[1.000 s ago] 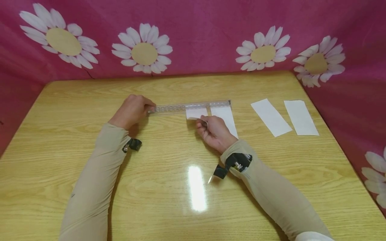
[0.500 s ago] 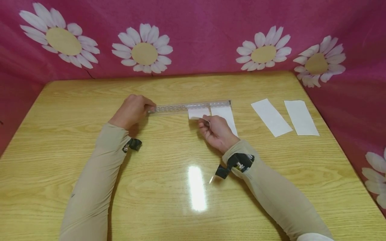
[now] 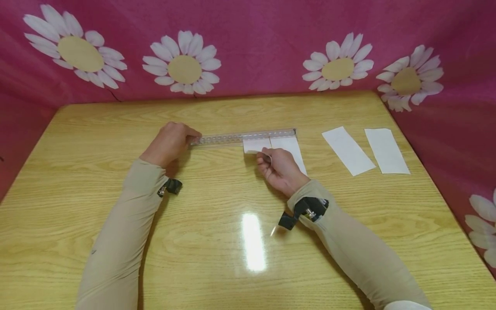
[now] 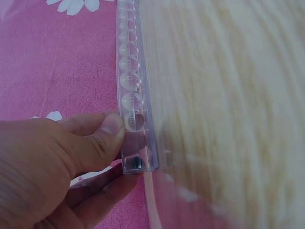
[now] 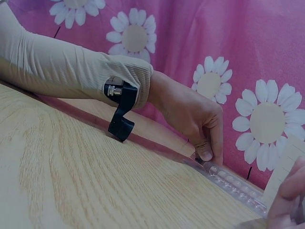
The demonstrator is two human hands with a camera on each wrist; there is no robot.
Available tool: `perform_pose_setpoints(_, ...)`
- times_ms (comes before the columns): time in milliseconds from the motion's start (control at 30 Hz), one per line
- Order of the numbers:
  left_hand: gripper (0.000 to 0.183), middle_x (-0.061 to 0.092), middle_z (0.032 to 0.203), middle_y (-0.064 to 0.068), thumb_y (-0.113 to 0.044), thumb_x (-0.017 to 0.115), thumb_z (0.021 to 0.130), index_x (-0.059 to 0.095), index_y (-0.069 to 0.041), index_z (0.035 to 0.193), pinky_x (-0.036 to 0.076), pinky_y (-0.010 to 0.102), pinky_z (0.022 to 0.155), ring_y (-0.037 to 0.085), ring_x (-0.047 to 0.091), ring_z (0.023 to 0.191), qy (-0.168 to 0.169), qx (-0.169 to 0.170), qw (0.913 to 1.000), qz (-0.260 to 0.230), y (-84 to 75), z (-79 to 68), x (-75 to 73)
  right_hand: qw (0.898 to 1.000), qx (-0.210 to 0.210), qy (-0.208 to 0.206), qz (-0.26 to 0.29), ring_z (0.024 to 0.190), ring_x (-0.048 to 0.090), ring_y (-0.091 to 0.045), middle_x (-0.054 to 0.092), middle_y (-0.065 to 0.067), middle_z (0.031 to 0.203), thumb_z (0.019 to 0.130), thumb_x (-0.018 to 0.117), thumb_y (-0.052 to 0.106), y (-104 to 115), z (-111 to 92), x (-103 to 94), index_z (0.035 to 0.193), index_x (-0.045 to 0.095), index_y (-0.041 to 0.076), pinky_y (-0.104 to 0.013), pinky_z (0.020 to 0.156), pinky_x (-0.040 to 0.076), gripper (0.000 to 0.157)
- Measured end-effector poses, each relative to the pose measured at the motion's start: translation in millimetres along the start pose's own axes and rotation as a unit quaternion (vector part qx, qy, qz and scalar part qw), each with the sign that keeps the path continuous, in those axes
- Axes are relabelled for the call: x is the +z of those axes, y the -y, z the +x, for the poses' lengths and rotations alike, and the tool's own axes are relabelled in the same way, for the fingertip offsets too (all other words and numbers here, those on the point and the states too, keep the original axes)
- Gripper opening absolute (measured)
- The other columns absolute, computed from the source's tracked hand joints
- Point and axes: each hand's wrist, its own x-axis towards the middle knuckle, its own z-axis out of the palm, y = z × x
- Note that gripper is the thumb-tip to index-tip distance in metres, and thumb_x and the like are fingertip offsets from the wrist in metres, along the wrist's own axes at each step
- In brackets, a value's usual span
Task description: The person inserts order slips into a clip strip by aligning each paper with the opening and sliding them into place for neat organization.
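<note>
My left hand pinches the left end of a long clear ruler-like plastic strip lying across the table. In the left wrist view, the thumb presses against the side of the strip, which has a row of round shapes inside. My right hand pinches the near part of a white paper slip between thumb and fingers. This slip's far edge meets the strip, and its near end curls up. A second white slip lies just right of it, also along the strip, partly hidden by the right hand.
Two more white slips lie on the right: a slanted one and a straighter one. The wooden table ends at a pink flowered cloth behind. In the right wrist view, faint lines show on the raised paper.
My right hand has slid slightly right with the paper slip, narrowing the gap to the second slip until their edges nearly meet. My left hand and the strip have stayed in place.
</note>
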Motion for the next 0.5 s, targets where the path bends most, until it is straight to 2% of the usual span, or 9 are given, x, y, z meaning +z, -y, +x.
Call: perform_pose_setpoints(500, 0.024, 0.077, 0.116, 0.021, 0.001, 0.062, 0.1, 0.079, -0.004, 0.117, 0.058, 0.052, 0.096, 0.038, 0.073, 0.109, -0.004, 0.008, 1.0, 0.004, 2.7, 0.4, 1.1, 1.0, -0.004, 0.001, 0.001, 0.063, 0.052, -0.007, 0.054, -0.004, 0.084, 0.111, 0.037, 0.011, 0.1, -0.5, -0.6, 0.164, 0.004, 0.009, -0.012, 0.051, 0.041, 0.062)
